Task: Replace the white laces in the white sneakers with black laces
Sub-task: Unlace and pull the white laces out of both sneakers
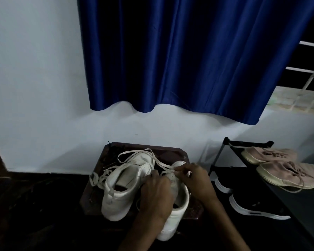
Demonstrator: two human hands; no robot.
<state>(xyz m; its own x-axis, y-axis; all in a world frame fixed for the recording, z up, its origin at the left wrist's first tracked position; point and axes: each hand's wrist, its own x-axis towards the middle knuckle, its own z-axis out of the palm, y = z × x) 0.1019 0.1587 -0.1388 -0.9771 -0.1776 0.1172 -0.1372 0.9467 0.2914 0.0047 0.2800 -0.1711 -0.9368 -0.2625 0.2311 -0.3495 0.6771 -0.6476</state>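
Nearest me, the left hand (157,194) gripped the closer white sneaker (172,223), fingers curled over its tongue. The right hand (194,178) pinched a white lace (159,163) between its fingers. The other sneaker (120,187) stood alongside on the small desk (172,151). Behind it lay a dark tangle (114,155), possibly black laces, and beyond hung a blue curtain (188,51).
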